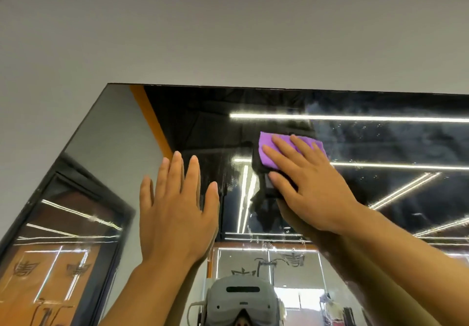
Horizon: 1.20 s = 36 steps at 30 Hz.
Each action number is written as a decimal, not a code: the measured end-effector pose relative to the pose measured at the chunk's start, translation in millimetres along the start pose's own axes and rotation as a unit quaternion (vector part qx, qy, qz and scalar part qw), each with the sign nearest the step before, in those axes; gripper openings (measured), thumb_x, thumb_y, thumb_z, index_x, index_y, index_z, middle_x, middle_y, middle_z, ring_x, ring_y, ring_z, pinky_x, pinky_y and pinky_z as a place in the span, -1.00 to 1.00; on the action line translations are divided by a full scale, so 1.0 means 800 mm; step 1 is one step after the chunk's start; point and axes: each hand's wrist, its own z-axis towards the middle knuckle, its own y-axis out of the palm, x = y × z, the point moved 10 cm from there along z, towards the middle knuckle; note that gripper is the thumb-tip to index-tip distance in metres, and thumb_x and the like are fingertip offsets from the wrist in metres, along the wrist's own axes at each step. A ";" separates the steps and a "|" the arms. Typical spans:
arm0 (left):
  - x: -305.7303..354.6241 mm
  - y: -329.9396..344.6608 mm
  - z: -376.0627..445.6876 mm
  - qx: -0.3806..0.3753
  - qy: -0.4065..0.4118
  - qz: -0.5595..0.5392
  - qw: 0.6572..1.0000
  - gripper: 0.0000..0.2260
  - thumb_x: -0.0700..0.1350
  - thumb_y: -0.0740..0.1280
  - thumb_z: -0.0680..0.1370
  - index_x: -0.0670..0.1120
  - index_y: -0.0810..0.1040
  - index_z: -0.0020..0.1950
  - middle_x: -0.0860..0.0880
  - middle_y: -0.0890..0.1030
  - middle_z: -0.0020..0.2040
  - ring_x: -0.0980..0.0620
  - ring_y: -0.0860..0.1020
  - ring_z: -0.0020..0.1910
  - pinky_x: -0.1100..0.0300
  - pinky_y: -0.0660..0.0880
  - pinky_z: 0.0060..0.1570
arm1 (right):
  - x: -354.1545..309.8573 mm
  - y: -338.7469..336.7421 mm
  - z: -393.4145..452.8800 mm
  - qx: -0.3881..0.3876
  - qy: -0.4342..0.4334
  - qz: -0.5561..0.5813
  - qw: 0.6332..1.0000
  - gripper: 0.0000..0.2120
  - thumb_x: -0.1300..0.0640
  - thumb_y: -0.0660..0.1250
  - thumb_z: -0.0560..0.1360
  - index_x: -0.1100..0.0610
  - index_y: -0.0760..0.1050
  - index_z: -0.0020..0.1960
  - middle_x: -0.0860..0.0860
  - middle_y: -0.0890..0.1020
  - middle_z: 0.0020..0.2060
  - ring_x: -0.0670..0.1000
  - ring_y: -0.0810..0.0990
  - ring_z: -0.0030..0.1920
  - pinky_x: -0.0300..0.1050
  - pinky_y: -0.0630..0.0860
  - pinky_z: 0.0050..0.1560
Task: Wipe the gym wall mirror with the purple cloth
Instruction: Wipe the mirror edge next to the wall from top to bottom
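Right hand (307, 183) presses purple cloth (284, 148) (half hidden) flat on mirror (380, 143); left hand (175, 214) splayed, grip released.

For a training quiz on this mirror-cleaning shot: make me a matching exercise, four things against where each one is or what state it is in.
Things:
1. purple cloth
2. left hand
3. right hand
4. mirror

States:
A. open and flat, holding nothing
B. hazy streaks and droplets on the glass right of the cloth
C. pinned against the glass under spread fingers
D. pressing the cloth near the mirror's top edge

Pairs: 1-C, 2-A, 3-D, 4-B
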 end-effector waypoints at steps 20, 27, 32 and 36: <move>0.003 0.000 0.002 0.012 0.016 -0.027 0.999 -0.37 0.31 -0.32 0.52 0.16 -0.02 0.56 0.11 -0.02 0.59 0.11 -0.07 0.58 -0.01 -0.21 0.50 | 0.104 -0.021 0.130 -0.004 0.107 -0.061 0.992 -0.48 -0.13 -0.04 0.70 -0.05 0.05 0.63 -0.02 0.04 0.63 0.12 -0.05 0.62 0.14 -0.16 0.59; 0.020 -0.002 -0.003 0.010 0.048 -0.046 0.998 -0.38 0.21 -0.26 0.58 0.08 0.28 0.54 0.00 0.21 0.58 0.01 0.10 0.58 -0.12 -0.02 0.50 | 0.002 -0.006 -0.086 -0.010 -0.003 -0.002 1.000 -0.47 -0.24 -0.06 0.63 -0.19 0.10 0.58 -0.16 0.11 0.59 -0.02 -0.03 0.62 0.06 -0.12 0.60; 0.024 0.013 -0.007 -0.010 0.038 -0.069 0.997 -0.35 0.22 -0.28 0.58 0.06 0.29 0.54 0.00 0.16 0.59 0.03 0.02 0.59 -0.15 -0.07 0.54 | 0.009 -0.006 -0.078 -0.014 0.003 0.001 1.000 -0.45 -0.25 -0.06 0.59 -0.19 0.10 0.56 -0.17 0.11 0.58 0.00 0.00 0.62 0.10 -0.10 0.60; 0.028 0.005 -0.019 -0.015 0.011 -0.071 0.997 -0.43 0.21 -0.20 0.64 0.05 0.23 0.56 0.01 0.12 0.61 0.04 0.00 0.59 -0.01 -0.12 0.54 | 0.050 -0.006 0.015 -0.014 0.093 -0.042 0.995 -0.43 -0.23 -0.07 0.63 -0.11 0.07 0.61 -0.06 0.07 0.62 0.08 -0.07 0.62 0.11 -0.22 0.59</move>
